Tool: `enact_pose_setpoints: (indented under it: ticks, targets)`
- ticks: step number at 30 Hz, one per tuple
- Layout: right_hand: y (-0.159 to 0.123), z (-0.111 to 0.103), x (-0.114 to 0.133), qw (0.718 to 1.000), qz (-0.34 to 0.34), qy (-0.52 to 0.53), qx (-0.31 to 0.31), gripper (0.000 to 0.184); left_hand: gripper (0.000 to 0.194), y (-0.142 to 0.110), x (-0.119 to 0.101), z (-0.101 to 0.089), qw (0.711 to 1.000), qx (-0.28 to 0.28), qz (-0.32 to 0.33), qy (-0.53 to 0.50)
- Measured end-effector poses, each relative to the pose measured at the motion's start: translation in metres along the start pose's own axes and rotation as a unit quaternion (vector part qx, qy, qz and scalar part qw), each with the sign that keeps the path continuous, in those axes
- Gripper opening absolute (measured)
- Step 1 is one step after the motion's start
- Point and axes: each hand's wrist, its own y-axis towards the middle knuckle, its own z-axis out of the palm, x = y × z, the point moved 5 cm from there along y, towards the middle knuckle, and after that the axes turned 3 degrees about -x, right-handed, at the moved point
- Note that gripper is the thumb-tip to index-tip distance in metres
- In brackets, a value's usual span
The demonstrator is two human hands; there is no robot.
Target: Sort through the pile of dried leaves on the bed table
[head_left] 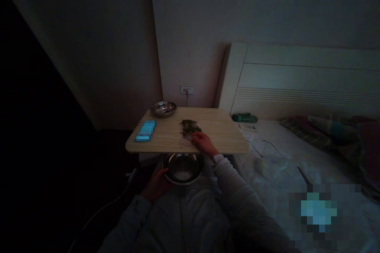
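Observation:
My left hand (159,184) grips the left rim of a shiny metal bowl (184,181), which sits at my lap just below the table's front edge. The bowl's dim inside shows nothing I can make out. Over the wooden table (221,126), my right hand (202,142) has its fingers curled together at the near right edge of a loose pile of small dark green bits (190,126). Whatever those fingertips pinch is too small to tell. A few bits lie scattered toward the front edge.
A second metal bowl (164,110) stands at the table's back left corner, with a blurred lit phone (146,131) in front of it. To the right is a bed (267,158) with a green bottle (245,118), a pale remote (248,127) and bedding. A white cable (102,207) runs along the floor.

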Motion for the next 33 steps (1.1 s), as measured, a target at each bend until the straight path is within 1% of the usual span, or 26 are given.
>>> enact_pose_setpoints:
  ticks: [4, 8, 12, 16, 20, 24, 30, 33]
  targets:
    - [-0.0023, -0.0008, 0.0028, 1.000, 0.012, -0.003, -0.002, 0.027, 0.010, -0.0031, -0.0001, 0.0020, 1.000, -0.002, -0.002, 0.002]
    - [-0.0031, 0.0001, 0.0045, 1.000, 0.017, -0.001, 0.011, 0.025, 0.015, -0.0035, -0.0005, 0.0032, 1.000, 0.006, -0.003, -0.016]
    - [-0.0041, 0.0012, 0.0053, 0.999, 0.029, 0.006, 0.021, 0.025, 0.019, -0.0034, 0.0003, 0.0027, 1.000, -0.003, -0.017, -0.017]
    - [-0.0056, 0.0011, 0.0075, 0.999, 0.027, 0.004, 0.026, 0.023, 0.021, -0.0027, 0.0005, 0.0026, 1.000, -0.004, -0.010, -0.014]
    - [-0.0065, 0.0015, 0.0078, 0.999, 0.027, -0.008, 0.037, 0.023, 0.025, 0.0005, 0.0010, 0.0006, 1.000, 0.008, -0.002, -0.014]
    - [-0.0058, 0.0016, 0.0073, 0.999, 0.026, -0.007, 0.037, 0.023, 0.031, 0.0002, 0.0011, 0.0022, 1.000, 0.020, -0.010, -0.012]
    - [-0.0051, 0.0007, 0.0082, 1.000, 0.022, 0.003, 0.023, 0.021, 0.022, -0.0059, -0.0009, 0.0058, 1.000, -0.004, -0.009, -0.007]
    - [-0.0057, 0.0009, 0.0094, 0.999, 0.023, -0.007, 0.030, 0.021, 0.021, -0.0051, -0.0006, 0.0057, 1.000, 0.009, -0.007, -0.007]
